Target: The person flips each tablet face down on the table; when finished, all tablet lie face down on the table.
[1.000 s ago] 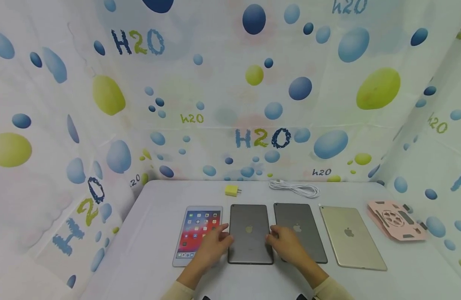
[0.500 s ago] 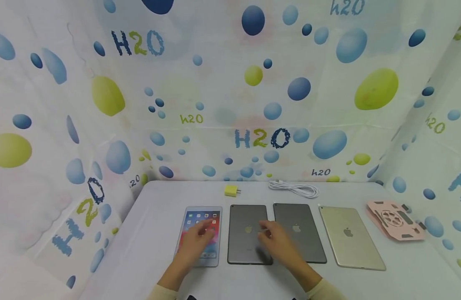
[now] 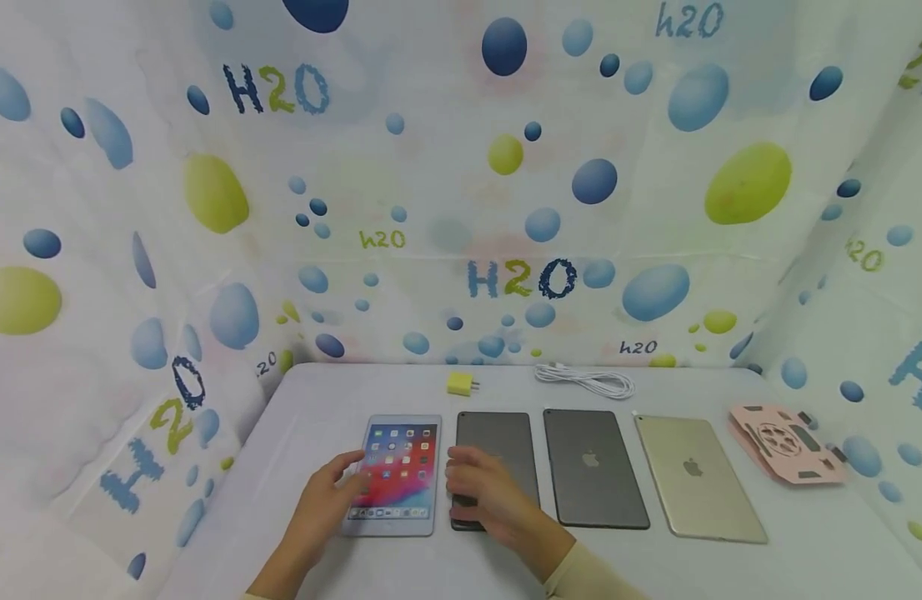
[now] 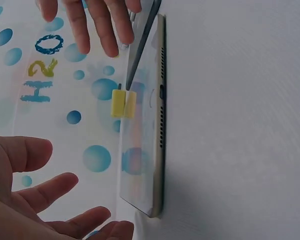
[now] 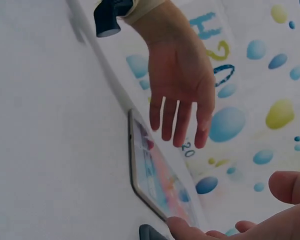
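A white-framed tablet [image 3: 404, 467] lies face up on the table with its screen lit, showing rows of app icons. At its left edge is my left hand [image 3: 317, 508], fingers spread and holding nothing; the left wrist view shows a gap between these fingers and the tablet's edge [image 4: 160, 125]. My right hand [image 3: 494, 496] hovers to the tablet's right, over a dark grey tablet [image 3: 509, 433] lying face down and partly hidden by it. Its fingers are relaxed and grip nothing. Both hands appear in the right wrist view, the left hand [image 5: 182, 85] hanging above the lit tablet [image 5: 157, 170].
Right of the hands lie another dark grey tablet [image 3: 592, 475] and a gold tablet [image 3: 701, 475], both face down. A pink folding stand [image 3: 784, 446] is at the far right. Behind the tablets are a yellow plug adapter [image 3: 459, 384] and a coiled white cable [image 3: 584, 380].
Both hands have left the sides of the first dark grey tablet and moved left. They now flank the lit tablet, the left hand having passed over its screen.
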Available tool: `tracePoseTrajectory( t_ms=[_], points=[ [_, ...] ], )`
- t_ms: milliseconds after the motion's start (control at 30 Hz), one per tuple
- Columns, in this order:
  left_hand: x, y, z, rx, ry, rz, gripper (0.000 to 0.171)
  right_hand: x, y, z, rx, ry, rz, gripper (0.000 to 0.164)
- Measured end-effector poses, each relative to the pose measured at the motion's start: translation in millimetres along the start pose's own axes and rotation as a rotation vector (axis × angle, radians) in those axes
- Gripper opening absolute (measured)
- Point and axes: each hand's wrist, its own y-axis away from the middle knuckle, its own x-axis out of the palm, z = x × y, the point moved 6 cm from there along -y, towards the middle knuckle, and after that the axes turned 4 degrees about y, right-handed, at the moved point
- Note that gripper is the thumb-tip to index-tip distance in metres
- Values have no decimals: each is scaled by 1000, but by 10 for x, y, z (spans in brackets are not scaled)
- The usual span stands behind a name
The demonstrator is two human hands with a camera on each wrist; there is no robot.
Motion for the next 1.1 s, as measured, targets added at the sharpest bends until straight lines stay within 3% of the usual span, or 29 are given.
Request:
tracePoseTrajectory(
  t_ms=[267,400,733,1100],
  points=[
    [-18,4,79,-41,54,-1,51,150,-131,-38,105,-131,-39,60],
    [-18,-12,135,-50,98,11,51,151,-146,-47,110,-170,-64,60],
    [-97,-52,228,-76,416,79,50,179,-177,-33,115,-174,-85,62],
    [-98,-64,209,-129,463,75,49,193,-186,-25,108,-202,-93,65]
  ],
)
